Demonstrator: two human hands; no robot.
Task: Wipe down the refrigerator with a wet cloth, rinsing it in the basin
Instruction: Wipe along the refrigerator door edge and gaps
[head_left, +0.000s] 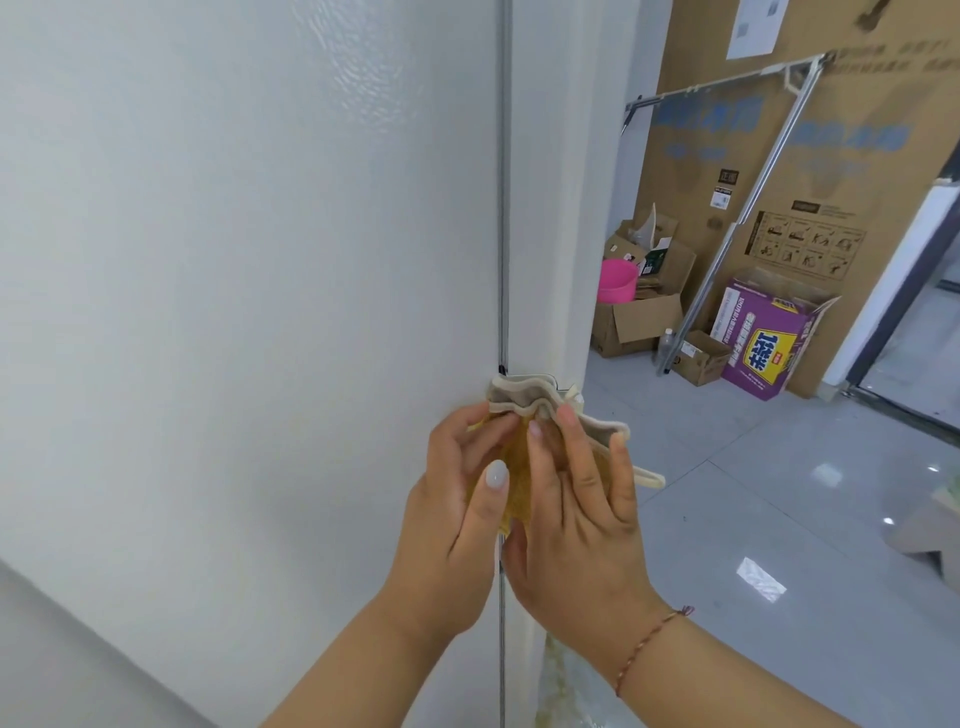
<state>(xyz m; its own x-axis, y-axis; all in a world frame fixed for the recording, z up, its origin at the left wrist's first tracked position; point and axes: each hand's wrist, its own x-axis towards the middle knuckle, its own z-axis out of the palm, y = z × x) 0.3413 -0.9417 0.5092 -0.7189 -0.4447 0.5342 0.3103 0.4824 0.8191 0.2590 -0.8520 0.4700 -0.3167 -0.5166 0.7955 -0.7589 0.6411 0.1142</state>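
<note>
The white refrigerator fills the left and middle of the head view, its side panel facing me and a dark vertical seam running down near its right edge. A yellow cloth with a beige border is bunched between both hands, right in front of that seam at the edge. My left hand grips the cloth's left side with the thumb up. My right hand holds its right side, fingers spread over the fabric. A thin bracelet circles the right wrist.
A pink basin sits on cardboard boxes on the floor behind the fridge. A tall cardboard carton with a metal rack leaning on it, a purple box and a plastic bottle stand farther right on the glossy tiles.
</note>
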